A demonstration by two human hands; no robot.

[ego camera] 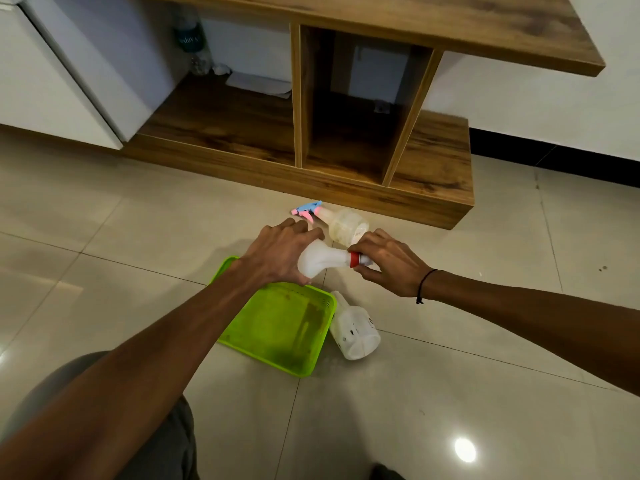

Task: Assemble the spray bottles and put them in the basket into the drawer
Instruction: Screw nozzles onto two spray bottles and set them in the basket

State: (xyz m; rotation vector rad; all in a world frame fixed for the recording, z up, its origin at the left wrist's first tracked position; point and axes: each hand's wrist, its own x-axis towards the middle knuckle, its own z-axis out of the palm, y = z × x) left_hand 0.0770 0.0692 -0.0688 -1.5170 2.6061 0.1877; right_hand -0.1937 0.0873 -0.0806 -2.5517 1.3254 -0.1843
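My left hand (277,252) grips the body of a white spray bottle (317,259) held sideways above the floor. My right hand (384,263) is closed on the red-collared spray head (356,259) at the bottle's neck. A green basket (277,330) lies on the tiles just below my hands, with nothing in it. A headless translucent bottle (353,330) lies on its side against the basket's right edge. Beyond my hands, a bottle (346,225) fitted with a blue and pink spray head (308,210) lies on the floor.
A wooden cabinet (346,188) with open compartments stands at the far side of the tiled floor. A dark water bottle (194,43) and white paper (259,84) sit in its left compartment. A white door (52,81) is at the left. My knee (104,427) is at the bottom left.
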